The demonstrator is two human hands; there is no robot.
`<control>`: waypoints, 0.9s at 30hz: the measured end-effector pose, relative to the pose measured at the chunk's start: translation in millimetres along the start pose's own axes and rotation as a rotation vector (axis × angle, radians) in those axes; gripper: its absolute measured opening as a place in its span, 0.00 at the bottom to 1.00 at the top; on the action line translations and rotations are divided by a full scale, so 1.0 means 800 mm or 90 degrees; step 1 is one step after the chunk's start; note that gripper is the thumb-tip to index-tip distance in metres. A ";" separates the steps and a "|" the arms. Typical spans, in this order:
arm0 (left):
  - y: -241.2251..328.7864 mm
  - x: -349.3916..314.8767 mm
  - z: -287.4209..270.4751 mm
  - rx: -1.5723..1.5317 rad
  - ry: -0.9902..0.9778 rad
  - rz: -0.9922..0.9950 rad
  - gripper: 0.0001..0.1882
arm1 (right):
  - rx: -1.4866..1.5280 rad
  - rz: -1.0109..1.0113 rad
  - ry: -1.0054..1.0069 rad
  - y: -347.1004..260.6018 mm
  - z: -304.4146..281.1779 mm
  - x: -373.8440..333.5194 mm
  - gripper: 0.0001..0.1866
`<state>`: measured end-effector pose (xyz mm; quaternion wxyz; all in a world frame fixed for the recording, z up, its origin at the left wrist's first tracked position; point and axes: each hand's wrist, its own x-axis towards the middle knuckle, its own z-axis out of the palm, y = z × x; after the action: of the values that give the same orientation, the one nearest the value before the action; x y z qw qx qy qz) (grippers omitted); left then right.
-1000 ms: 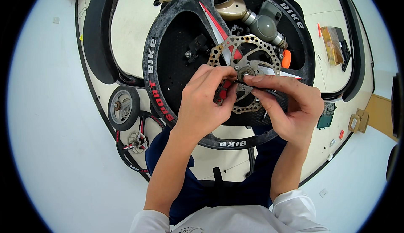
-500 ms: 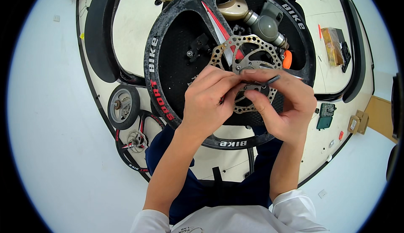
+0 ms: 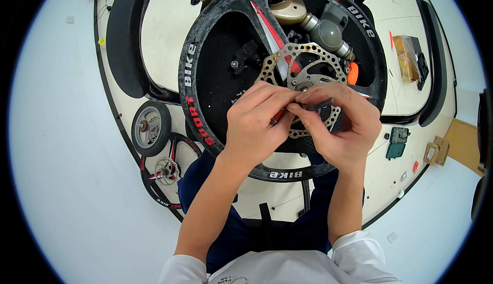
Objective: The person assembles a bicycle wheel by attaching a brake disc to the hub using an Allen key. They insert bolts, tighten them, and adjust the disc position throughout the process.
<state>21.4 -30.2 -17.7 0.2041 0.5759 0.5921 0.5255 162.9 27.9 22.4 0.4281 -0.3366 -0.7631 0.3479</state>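
Note:
A black bicycle wheel [image 3: 226, 16] with a red and white spoke [image 3: 272, 33] lies flat in front of me. At its hub a perforated metal brake disc [image 3: 282, 53] is partly covered by my hands. My right hand [image 3: 352, 114] is closed around a short dark rod, which looks like a hex key [image 3: 322, 104]. My left hand [image 3: 257, 117] has thumb and fingers pinched together, its tips meeting the right fingertips over the disc's near side. Whatever the left fingers grip is hidden.
Padded armrests [image 3: 123, 37] flank the wheel. A grey rounded metal part [image 3: 326, 33], a beige part [image 3: 288, 11] and an orange oval piece [image 3: 353, 73] lie within the rim. A small tyred wheel [image 3: 165, 125] stands at the left; a green case [image 3: 395, 150] and a carton [image 3: 432, 153] are at the right.
My right thumb has come in to meet the left fingertips. The dark rod has shifted slightly left and down with the right hand. The wheel appears slightly farther right in view.

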 end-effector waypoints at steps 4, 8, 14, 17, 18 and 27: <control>-0.003 -0.004 0.003 0.002 0.007 0.022 0.15 | 0.003 0.001 -0.046 -0.007 0.001 0.005 0.14; -0.002 -0.004 0.001 0.002 -0.050 0.037 0.17 | 0.043 0.012 -0.099 -0.007 -0.013 0.004 0.17; -0.007 -0.001 0.002 0.008 -0.060 0.080 0.23 | 0.075 0.011 -0.088 -0.016 -0.030 0.007 0.16; 0.000 0.001 0.002 0.009 -0.065 0.074 0.22 | 0.008 -0.012 -0.044 -0.019 -0.027 0.003 0.14; 0.000 0.001 0.002 0.017 -0.043 0.080 0.21 | -0.022 -0.013 -0.025 -0.018 -0.024 -0.001 0.13; 0.001 0.001 0.004 -0.007 0.037 0.110 0.13 | 0.127 0.085 0.082 -0.024 -0.009 0.003 0.12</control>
<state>24.5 -28.5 -17.6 0.1439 0.6080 0.5432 0.5609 164.0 21.6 42.0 0.4837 -0.3639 -0.6714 0.4276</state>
